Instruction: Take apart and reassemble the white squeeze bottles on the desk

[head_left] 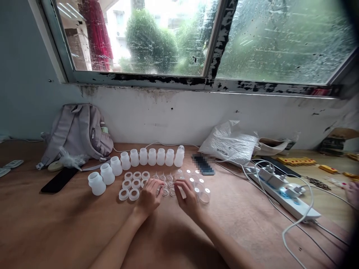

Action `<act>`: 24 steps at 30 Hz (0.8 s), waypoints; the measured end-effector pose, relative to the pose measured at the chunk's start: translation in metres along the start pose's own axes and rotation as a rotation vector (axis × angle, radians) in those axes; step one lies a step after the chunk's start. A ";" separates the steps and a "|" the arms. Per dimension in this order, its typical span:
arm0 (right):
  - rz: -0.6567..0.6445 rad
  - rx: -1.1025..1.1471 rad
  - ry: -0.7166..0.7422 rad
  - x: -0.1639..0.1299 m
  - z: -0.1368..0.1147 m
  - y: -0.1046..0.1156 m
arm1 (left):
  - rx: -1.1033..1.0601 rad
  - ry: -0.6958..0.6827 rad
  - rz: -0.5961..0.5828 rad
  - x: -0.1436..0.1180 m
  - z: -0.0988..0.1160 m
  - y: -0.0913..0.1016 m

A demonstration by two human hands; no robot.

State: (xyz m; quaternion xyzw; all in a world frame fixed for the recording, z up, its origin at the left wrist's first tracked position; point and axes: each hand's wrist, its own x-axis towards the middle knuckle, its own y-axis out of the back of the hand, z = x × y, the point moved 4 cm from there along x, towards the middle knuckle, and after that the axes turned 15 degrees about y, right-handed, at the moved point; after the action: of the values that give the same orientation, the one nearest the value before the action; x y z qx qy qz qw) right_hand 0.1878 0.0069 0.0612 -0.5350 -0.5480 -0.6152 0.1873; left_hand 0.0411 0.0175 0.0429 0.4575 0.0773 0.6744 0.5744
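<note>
My left hand (150, 195) reaches over the right side of the white screw rings (136, 183) and the edge of the clear bottle teats (163, 177). Its fingers are bent and parted from the thumb, with nothing visible in them. My right hand (188, 197) hovers between the teats and the clear dome caps (205, 196), thumb and curved fingers apart, holding nothing that I can see. Behind them curves a row of frosted baby bottles (143, 157) with open necks. At its right end stands a bottle with a clear cap (179, 156).
A black phone (58, 180) and a grey backpack (78, 130) lie left. On the right are a pixelated dark object (204, 165), a silver plastic mailer (228, 144) and a power strip (291, 200) with loose cables. Another person's hand (352, 194) shows at the far right.
</note>
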 end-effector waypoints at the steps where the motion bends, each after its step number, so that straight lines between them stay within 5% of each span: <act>1: -0.009 -0.054 0.006 0.010 0.011 0.002 | -0.013 -0.002 -0.007 -0.004 -0.002 -0.002; 8: -0.149 -0.445 -0.292 0.065 0.126 -0.001 | -0.052 -0.070 -0.087 -0.019 0.002 -0.017; 12: -0.217 -0.442 -0.409 0.062 0.156 -0.005 | -0.071 -0.086 -0.093 -0.020 0.003 -0.018; 17: -0.085 -0.476 -0.342 0.053 0.136 0.015 | -0.075 -0.043 -0.012 -0.017 0.000 -0.008; 20: 0.162 -0.488 -0.180 0.052 0.096 0.036 | -0.046 -0.006 0.101 -0.016 0.002 0.001; 24: 0.249 -0.313 -0.137 0.042 0.040 0.037 | -0.052 0.050 0.195 -0.017 0.004 0.011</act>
State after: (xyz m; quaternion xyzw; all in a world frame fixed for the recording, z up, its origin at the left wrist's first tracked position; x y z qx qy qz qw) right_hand 0.2211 0.0451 0.1084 -0.6616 -0.3869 -0.6272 0.1385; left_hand 0.0349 -0.0020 0.0433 0.4311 0.0292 0.7400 0.5155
